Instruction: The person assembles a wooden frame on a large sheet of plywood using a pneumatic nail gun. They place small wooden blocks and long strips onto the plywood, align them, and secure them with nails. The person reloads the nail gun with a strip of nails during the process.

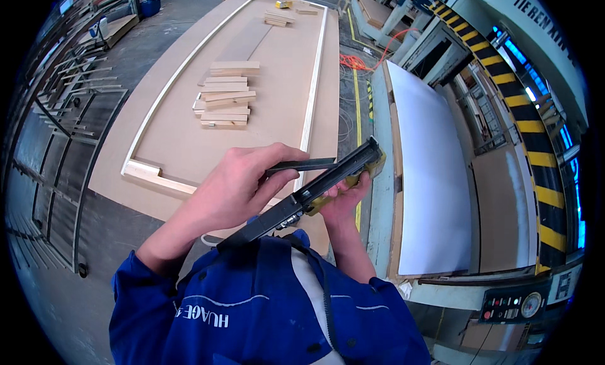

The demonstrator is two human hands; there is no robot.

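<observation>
In front of my chest, a staple gun (261,223) lies tilted, its long black magazine facing up. My right hand (348,198) is wrapped round its yellowish body from beneath. Between thumb and fingers, my left hand (242,179) pinches a thin dark staple strip (304,165), its far end at the magazine; whether it touches cannot be made out. Beyond my hands, a pale wooden frame (312,97) rests on a large brown board (277,122). Several short wooden blocks (225,100) are piled inside the frame, and another block (144,168) sits at its near left corner.
Farther up the board are more wood pieces (278,18) and a small yellow item (283,4). On the right stand a white sheet (428,176) on a machine bed and a black-and-yellow striped guard (526,125). An orange hose (356,61) coils nearby. Metal racks (82,195) stand left.
</observation>
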